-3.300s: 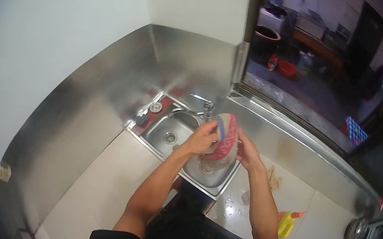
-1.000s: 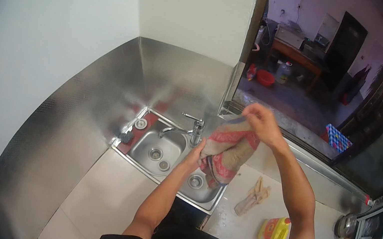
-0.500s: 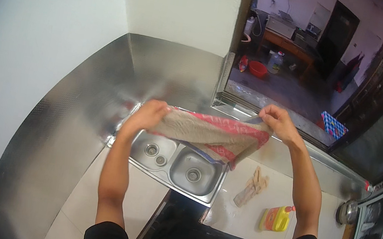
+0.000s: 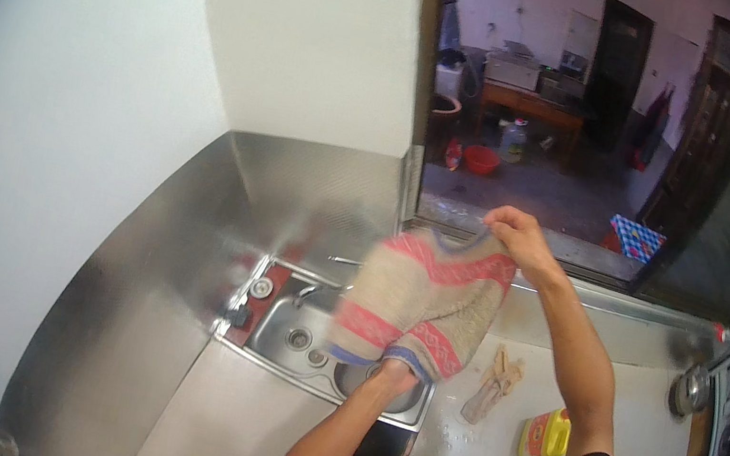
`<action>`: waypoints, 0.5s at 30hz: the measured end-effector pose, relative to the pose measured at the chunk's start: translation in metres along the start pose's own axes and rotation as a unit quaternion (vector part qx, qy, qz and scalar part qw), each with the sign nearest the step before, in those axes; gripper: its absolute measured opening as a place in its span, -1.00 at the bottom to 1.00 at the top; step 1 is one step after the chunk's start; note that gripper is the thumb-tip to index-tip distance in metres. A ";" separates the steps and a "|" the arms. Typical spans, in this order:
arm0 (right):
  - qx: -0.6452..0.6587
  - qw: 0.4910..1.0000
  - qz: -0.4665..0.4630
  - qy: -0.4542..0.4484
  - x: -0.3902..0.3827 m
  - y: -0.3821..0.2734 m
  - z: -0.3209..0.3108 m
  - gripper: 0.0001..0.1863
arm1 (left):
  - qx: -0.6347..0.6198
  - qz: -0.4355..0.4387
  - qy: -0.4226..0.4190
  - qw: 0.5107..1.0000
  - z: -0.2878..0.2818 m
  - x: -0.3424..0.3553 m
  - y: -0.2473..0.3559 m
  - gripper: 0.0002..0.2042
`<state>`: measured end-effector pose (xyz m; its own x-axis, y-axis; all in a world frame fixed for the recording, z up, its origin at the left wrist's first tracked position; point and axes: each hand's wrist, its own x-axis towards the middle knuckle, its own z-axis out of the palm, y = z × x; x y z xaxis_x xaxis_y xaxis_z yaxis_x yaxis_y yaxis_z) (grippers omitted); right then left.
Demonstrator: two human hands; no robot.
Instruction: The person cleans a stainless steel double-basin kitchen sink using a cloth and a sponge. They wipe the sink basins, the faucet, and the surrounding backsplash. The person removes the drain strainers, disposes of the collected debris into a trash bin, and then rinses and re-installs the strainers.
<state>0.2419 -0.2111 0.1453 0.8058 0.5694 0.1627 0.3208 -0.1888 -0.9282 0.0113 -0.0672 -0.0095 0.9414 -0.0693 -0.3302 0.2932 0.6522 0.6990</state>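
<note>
The wall (image 4: 63, 129) is bright, the room beyond (image 4: 536, 184) dim, the cloth (image 4: 388, 290) partly blurred.

Beige towel (image 4: 421, 297), pink and blue bands, loosely draped, above the sink (image 4: 270, 333)

Pale, smooth countertop (image 4: 590, 382) runs below your right-hand fingers (image 4: 504, 217), spreading both ways. Double-bowl stainless-steel sink (image 4: 272, 340) set into it, left of those fingers and lower. Crumpled tan and whitish limp item (image 4: 491, 384) lies on counter below, slightly right of fingers. Yellow plastic bottle with orange-pink label (image 4: 545, 437) rests farther right, nearer your body. Water drops (image 4: 447, 430) beside sink. Rounded silvery metal vessel (image 4: 693, 391) near counter's end, well right of fingers.
</note>
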 end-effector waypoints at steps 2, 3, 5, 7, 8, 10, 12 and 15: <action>-0.131 0.991 -0.028 -0.015 -0.003 0.000 -0.008 -0.86 | 0.010 -0.071 0.034 0.997 -0.019 -0.010 -0.008 -0.50; -0.161 0.984 -0.003 -0.075 -0.003 0.000 -0.007 -0.82 | 0.005 -0.088 0.046 0.995 -0.036 -0.017 -0.006 -0.49; -0.230 0.955 0.046 -0.183 -0.011 0.000 -0.007 -0.71 | -0.055 -0.095 -0.038 0.993 -0.091 -0.018 -0.009 -0.53; -0.413 0.857 -0.067 -0.300 -0.016 0.019 -0.013 -0.48 | -0.092 -0.075 -0.035 0.992 -0.107 -0.027 -0.008 -0.52; -0.418 0.831 -0.082 -0.357 -0.022 0.025 -0.013 -0.30 | -0.110 -0.062 -0.031 0.992 -0.115 -0.031 -0.004 -0.51; -0.447 0.770 -0.084 -0.447 -0.034 0.033 -0.008 -0.36 | -0.115 -0.015 -0.010 0.993 -0.103 -0.053 0.006 -0.58; -0.512 0.711 -0.168 -0.452 -0.054 0.022 0.008 -0.55 | 0.009 0.033 0.106 0.994 -0.089 -0.070 0.015 -0.62; -0.525 0.729 -0.203 -0.389 -0.056 0.028 0.013 -0.76 | 0.211 0.127 0.093 0.965 -0.083 -0.078 0.027 -0.61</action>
<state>0.1991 -0.2375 0.1061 0.1436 0.9535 -0.2650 0.9877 -0.1547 -0.0214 -0.0678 0.0184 -0.0172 0.9571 0.2141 -0.1952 0.1359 0.2632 0.9551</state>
